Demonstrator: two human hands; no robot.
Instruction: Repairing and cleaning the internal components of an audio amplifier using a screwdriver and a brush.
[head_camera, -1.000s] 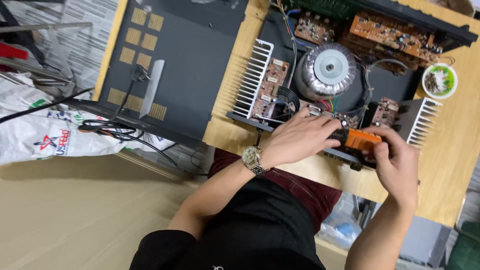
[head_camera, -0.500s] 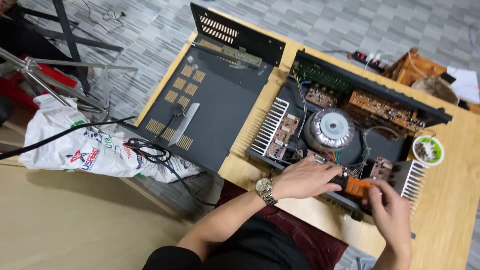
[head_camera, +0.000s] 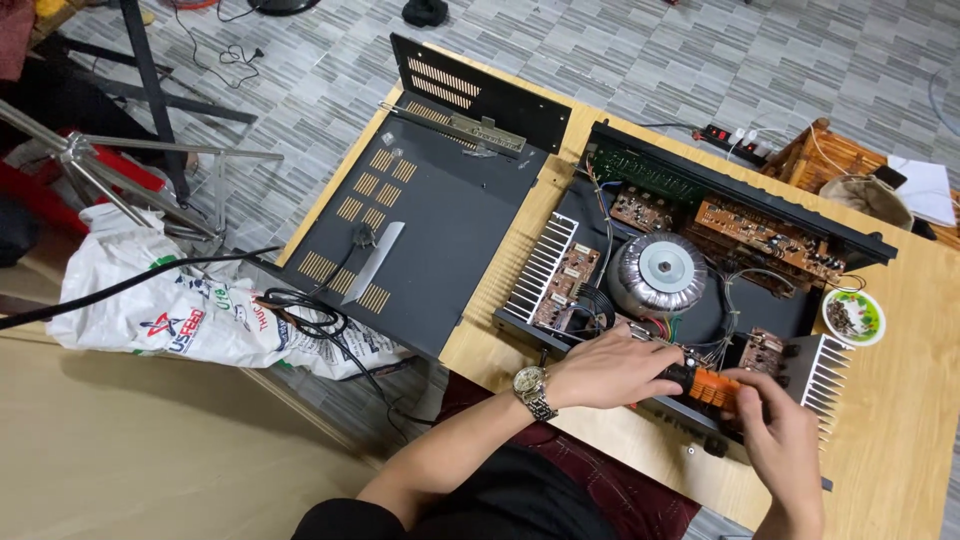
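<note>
Beside amplifier's near edge, hands.

Even, soft indoor light, sharp through most of the view.

The wooden table and grey tiled floor are bright, with only faint shadows. A mild sheen sits on the round silver transformer and the black cover panel. Lines bow slightly toward the edges. The near left corner is dimmer, and the 2 hands look perhaps slightly soft.
</note>
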